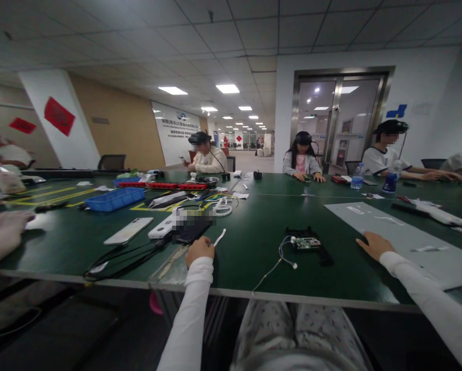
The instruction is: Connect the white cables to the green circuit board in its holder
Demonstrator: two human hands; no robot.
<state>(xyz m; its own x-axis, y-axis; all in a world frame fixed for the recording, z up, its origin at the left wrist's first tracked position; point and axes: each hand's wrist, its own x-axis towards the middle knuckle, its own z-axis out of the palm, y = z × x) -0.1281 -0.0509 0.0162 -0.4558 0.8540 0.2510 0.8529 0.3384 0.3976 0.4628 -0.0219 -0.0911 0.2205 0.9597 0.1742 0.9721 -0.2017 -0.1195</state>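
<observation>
My left hand [199, 250] rests on the green table [254, 257] in a loose fist, knuckles up, beside a dark phone-like device [190, 230] and a small white strip [219, 237]. My right hand [374, 244] lies on the table at the edge of a grey mat [401, 237], fingers curled downward, and I see nothing held in it. Between the hands sits a small green circuit board [306, 242] on a black holder, with thin white wires [281, 257] trailing toward me. Both arms wear white sleeves.
White phones [128, 231] and black cables [118, 257] lie at the left. Further back are a blue tray [115, 199] and red strips [165, 185]. Several people with headsets sit around the table; water bottles [357, 176] stand at the far right. Another person's hand [2, 226] is at the left.
</observation>
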